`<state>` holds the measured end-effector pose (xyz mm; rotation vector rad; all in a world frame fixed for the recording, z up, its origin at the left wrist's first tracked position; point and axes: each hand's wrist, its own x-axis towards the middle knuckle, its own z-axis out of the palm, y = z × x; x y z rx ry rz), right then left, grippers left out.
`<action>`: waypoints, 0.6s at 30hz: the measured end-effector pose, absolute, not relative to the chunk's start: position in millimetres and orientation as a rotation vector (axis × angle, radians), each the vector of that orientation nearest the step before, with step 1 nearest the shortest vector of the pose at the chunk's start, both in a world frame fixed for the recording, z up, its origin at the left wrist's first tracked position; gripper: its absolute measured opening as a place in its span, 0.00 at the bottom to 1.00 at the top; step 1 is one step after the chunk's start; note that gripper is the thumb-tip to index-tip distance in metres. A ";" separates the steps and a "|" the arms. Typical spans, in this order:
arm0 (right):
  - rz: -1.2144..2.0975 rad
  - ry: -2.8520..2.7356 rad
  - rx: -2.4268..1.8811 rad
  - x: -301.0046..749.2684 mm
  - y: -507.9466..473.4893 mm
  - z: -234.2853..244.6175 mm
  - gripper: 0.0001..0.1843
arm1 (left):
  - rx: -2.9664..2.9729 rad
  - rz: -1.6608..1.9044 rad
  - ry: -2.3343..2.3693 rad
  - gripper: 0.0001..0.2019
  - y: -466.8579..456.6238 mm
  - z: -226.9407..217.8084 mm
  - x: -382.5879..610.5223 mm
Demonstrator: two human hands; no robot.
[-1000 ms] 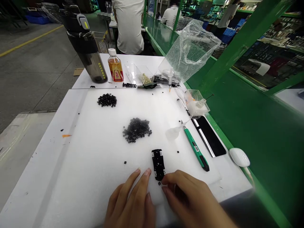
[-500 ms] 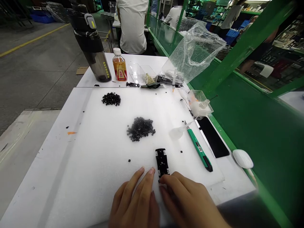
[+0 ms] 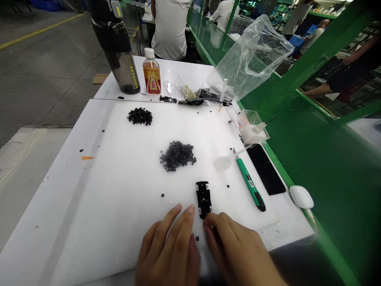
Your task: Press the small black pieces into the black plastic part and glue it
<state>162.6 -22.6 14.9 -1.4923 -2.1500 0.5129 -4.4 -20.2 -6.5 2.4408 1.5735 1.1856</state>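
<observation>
- Left hand (image 3: 165, 249): open, fingers extended and pointing away from the body, fingertips down on the white foam sheet (image 3: 98, 222). Nothing visible in it.
- Right hand (image 3: 233, 248): fingers loosely curled, tips at the near end of the black perforated part. Contact looks likely, but cannot tell whether it is pinching anything.
- Black perforated part (image 3: 203, 200): flat on the foam, directly ahead of the gap between the hands. Long axis runs almost straight away from the body. Near end just beside the right fingertips (image 3: 208, 219); right hand is the nearer, left hand slightly farther.
- Small black square (image 3: 197, 238): on the foam between the hands.
- Green utility knife (image 3: 250, 184): to the right of the part, angled, tip pointing away. Black phone (image 3: 266, 169) just beyond it, white mouse (image 3: 301, 197) at the right.
- Pile of black squares (image 3: 177, 156): mid-sheet, beyond the hands. Smaller black pile (image 3: 139, 116) farther on, near the far edge.
- Clear plastic box (image 3: 253, 133): far right of the sheet, with a syringe (image 3: 222, 95) near the far edge.
- Far bench: orange-capped... white-capped drink bottle (image 3: 151, 71), dark tumbler (image 3: 123, 67), clear plastic bag (image 3: 253, 51).
- Beyond: seated co-worker (image 3: 171, 31), back turned.
</observation>
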 end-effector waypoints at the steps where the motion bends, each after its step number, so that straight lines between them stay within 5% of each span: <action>1: 0.595 -2.088 -1.496 164.4 -23.3 16.8 0.19 | 2.438 1.182 1.574 0.17 -20.0 -5.7 -4.5; 7: 0.883 -1.884 -1.431 174.0 -25.7 32.2 0.10 | 2.433 1.206 1.549 0.16 -19.4 -6.4 -5.3; 18: 0.692 -2.129 -1.341 156.2 -26.5 20.8 0.14 | 2.359 1.248 1.550 0.18 -21.4 -7.7 -4.5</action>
